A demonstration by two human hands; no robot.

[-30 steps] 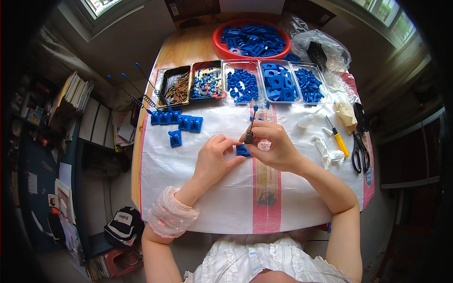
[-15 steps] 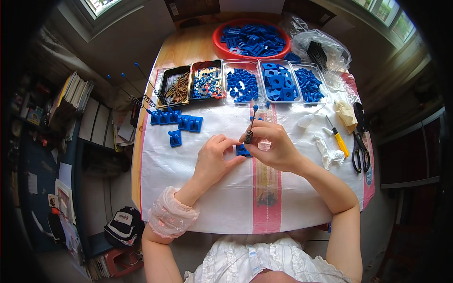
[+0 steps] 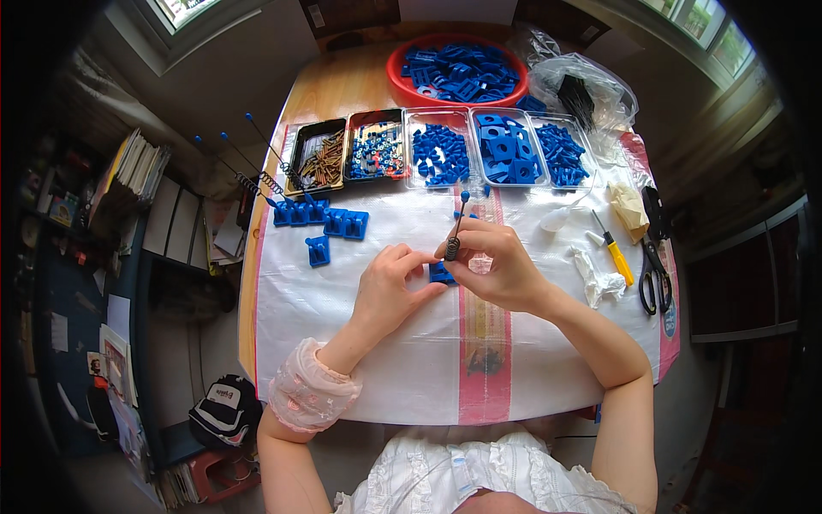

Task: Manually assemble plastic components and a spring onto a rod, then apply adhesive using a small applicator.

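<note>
My right hand point(image 3: 499, 267) is closed, thumb and fingertips pinching a dark coiled spring rod point(image 3: 452, 248) that stands nearly upright with a blue tip. Below its coil, a small blue plastic base point(image 3: 440, 274) rests on the table, partly covered by my fingers. My left hand point(image 3: 396, 279) grips this base from the left side, thumb and index finger against it. Fingers hide how the rod meets the base. Farther left stand several blue bases point(image 3: 346, 224) in a row, some bearing spring rods point(image 3: 272, 182), and a single blue base point(image 3: 318, 251) sits nearer me.
Across the back are trays of brass-coloured screws point(image 3: 324, 159), small nuts point(image 3: 377, 154) and blue parts point(image 3: 439, 154). Behind them stands a red basin point(image 3: 394, 81) heaped with blue pieces. At right lie a yellow-handled screwdriver point(image 3: 618, 264), black scissors point(image 3: 655, 283) and crumpled white plastic point(image 3: 595, 278).
</note>
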